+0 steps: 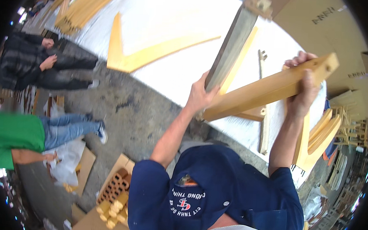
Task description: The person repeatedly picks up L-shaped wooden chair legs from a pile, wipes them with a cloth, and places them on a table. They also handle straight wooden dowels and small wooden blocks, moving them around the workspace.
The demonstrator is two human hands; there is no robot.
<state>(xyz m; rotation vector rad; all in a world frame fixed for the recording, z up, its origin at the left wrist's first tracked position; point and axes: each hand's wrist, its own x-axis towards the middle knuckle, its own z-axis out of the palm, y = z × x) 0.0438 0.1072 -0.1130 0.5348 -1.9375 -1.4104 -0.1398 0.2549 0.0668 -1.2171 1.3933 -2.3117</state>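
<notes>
My left hand (202, 94) is closed around the lower end of a long grey bar (233, 44), which rises away from me to a small wooden block (258, 5) at its far end. In my right hand (304, 88) is a thick, pale yellow wooden piece (268, 89), gripped near its right end, where small holes show. This piece slants down left to just below my left hand. Beneath both lie further wooden parts on a white-topped table (176, 19), among them a thin bar with a notched end (264, 131).
An angled wooden part (130, 60) lies at the table's left edge, and a wood stack (87, 8) behind it. Cardboard (321, 34) stands at the far right. Two people, one in dark clothes (24, 61), one in a green shirt (16, 139), are on the left. Wooden bundles (114, 205) lie lower left.
</notes>
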